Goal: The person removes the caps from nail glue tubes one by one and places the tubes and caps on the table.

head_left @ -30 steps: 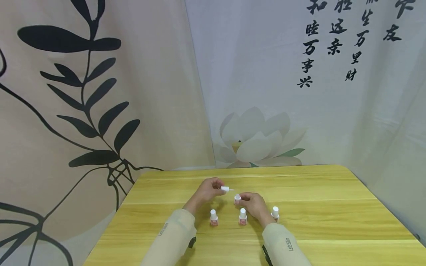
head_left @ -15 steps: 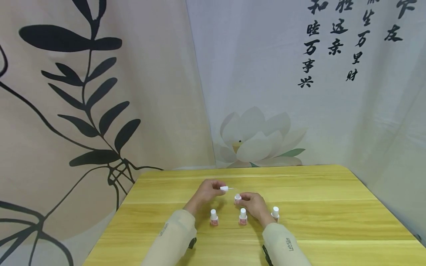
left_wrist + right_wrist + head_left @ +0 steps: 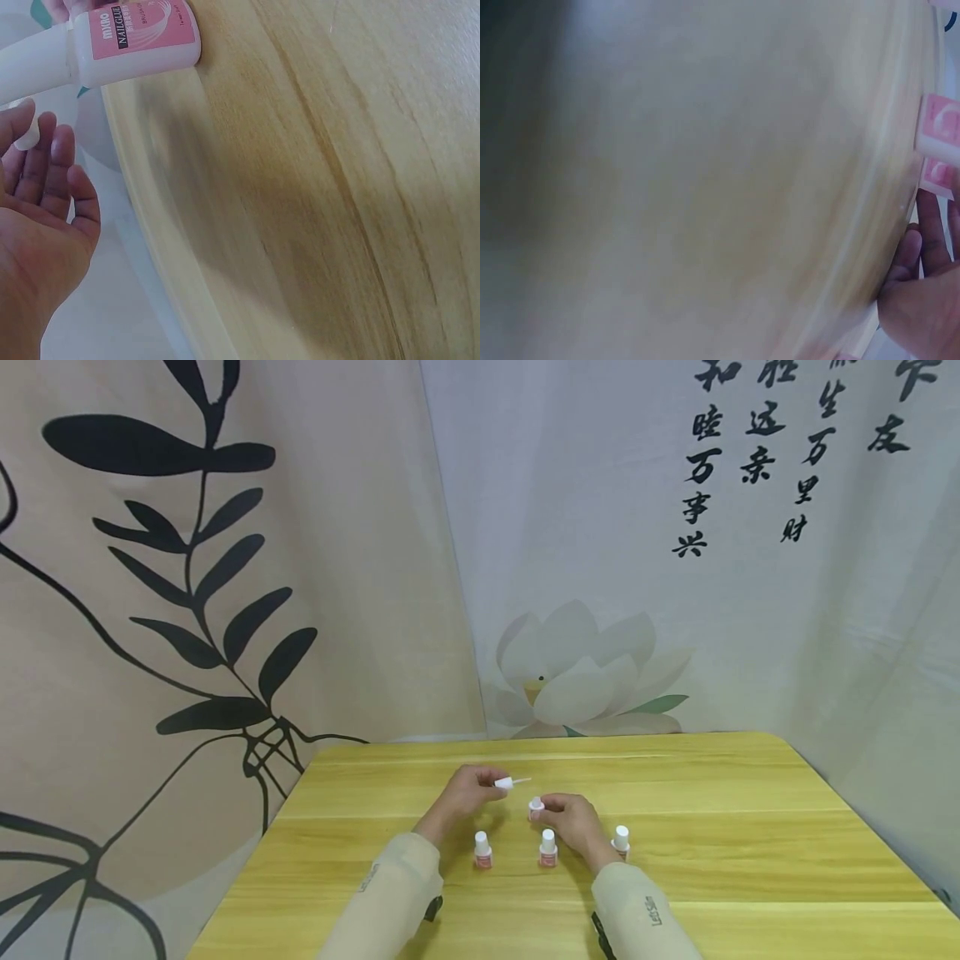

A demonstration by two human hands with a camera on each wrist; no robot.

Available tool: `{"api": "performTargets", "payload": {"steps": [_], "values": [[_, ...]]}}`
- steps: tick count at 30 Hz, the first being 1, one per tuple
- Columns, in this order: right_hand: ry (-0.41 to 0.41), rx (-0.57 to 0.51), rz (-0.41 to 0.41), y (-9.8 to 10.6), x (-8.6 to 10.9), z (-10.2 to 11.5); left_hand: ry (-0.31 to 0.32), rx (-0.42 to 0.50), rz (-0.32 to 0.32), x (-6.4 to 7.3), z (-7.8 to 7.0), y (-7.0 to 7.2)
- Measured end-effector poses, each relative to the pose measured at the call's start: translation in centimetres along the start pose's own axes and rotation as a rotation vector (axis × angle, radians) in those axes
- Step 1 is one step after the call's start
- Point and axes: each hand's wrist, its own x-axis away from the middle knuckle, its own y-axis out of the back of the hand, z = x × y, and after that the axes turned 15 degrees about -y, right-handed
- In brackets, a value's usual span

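In the head view my left hand [image 3: 474, 788] pinches a white brush cap [image 3: 504, 783] between thumb and fingers, its thin brush [image 3: 522, 780] pointing right and slightly up. To the right and a little nearer, my right hand [image 3: 573, 822] grips an uncapped nail glue bottle [image 3: 536, 810] that stands upright on the table. The brush is apart from that bottle's mouth. Part of the white cap [image 3: 30, 136] also shows at the fingertips in the left wrist view. On the right wrist side, my right hand [image 3: 922, 292] appears at the edge, below a pink label [image 3: 937, 174].
Nearer the person stand capped nail glue bottles: one at left [image 3: 482, 850], one in the middle [image 3: 548, 848], and one at right [image 3: 620, 841] partly behind the right wrist. The wooden table [image 3: 720, 827] ends against a printed curtain [image 3: 360, 568].
My left hand has tilted the brush cap so that the brush tip points a little higher. The right hand and the bottles stay where they were.
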Motion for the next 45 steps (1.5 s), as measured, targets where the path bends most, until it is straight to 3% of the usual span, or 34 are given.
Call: {"api": "performTargets", "payload": {"steps": [17,36,45], "values": [[-0.016,0.009,-0.018,-0.10,-0.05,0.04,-0.032,0.014,-0.013,-0.07,0.52,-0.09],[-0.032,0.006,-0.016,-0.05,0.04,0.02,-0.022,0.063,-0.040,0.18,-0.11,-0.28],[-0.025,0.007,-0.013,0.06,0.04,0.01,-0.045,0.010,-0.038,0.20,0.25,-0.26]]}}
